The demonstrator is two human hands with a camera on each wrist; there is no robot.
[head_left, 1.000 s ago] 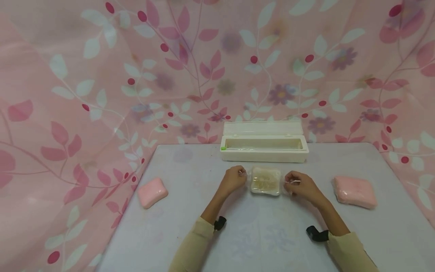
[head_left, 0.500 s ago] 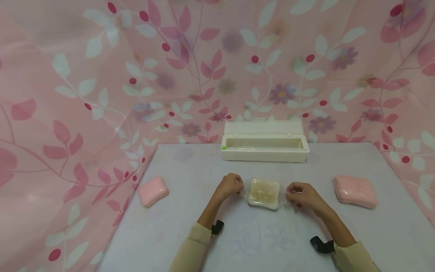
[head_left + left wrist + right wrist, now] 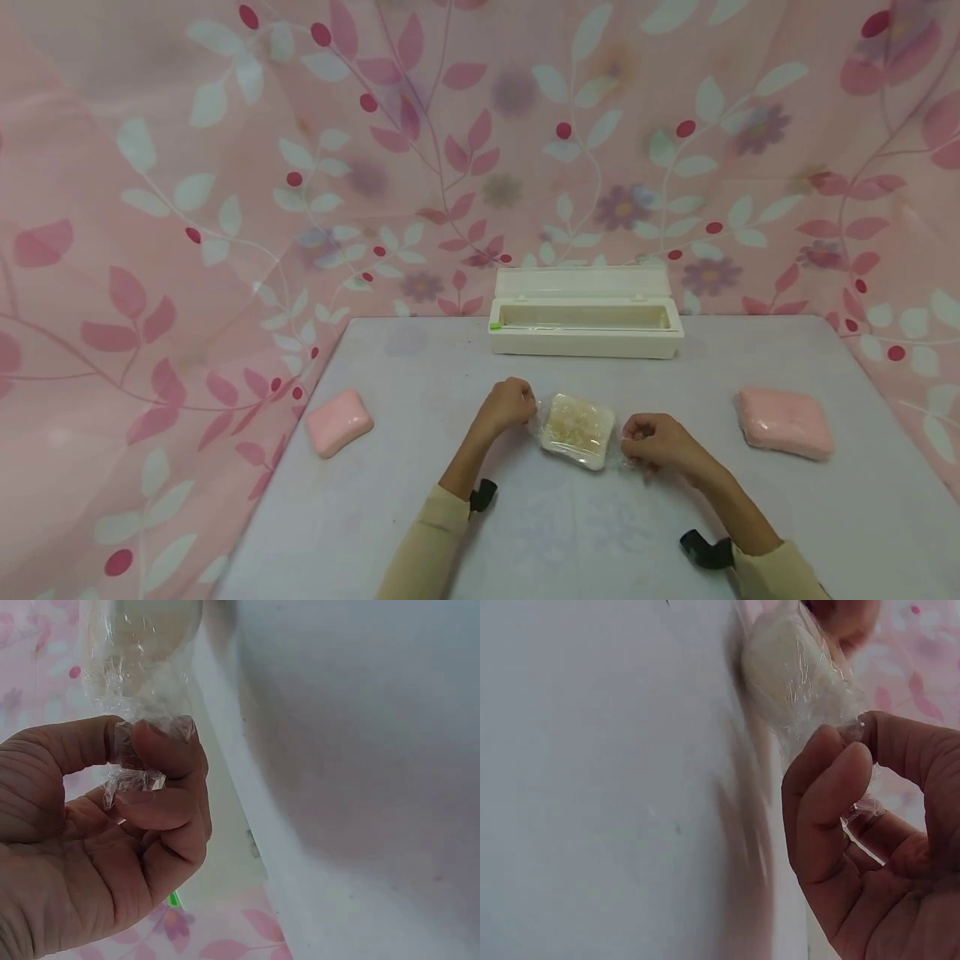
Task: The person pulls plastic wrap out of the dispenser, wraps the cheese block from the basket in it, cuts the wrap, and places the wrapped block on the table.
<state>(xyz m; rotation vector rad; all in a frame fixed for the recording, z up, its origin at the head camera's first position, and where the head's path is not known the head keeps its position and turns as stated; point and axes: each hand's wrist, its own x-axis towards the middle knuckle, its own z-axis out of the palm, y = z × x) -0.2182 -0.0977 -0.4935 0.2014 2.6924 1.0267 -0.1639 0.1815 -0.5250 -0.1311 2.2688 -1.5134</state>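
Observation:
A squarish white block (image 3: pixel 577 431) with a yellowish top, much like a bar of soap, is wrapped in clear cling film in the middle of the head view. My left hand (image 3: pixel 510 404) pinches the twisted film end at its left between thumb and fingers; in the left wrist view the crumpled cling film (image 3: pixel 154 697) pokes out between them. On the other side, my right hand (image 3: pixel 663 446) pinches the opposite film end, and the right wrist view shows the film (image 3: pixel 810 701) gathered at those fingertips. The block sits turned at a slant between both hands.
Behind the hands stands a long white cling film dispenser (image 3: pixel 585 343), its lid raised. A pink soap bar (image 3: pixel 339 423) lies at the left of the table, and a larger film-wrapped pink bar (image 3: pixel 785 422) at the right. A floral curtain (image 3: pixel 480 167) hangs behind.
The wrapped block has come nearer the person and turned clockwise. The right hand has moved nearer the person, then slightly left; the left hand has shifted little. Both keep their pinch on the film ends.

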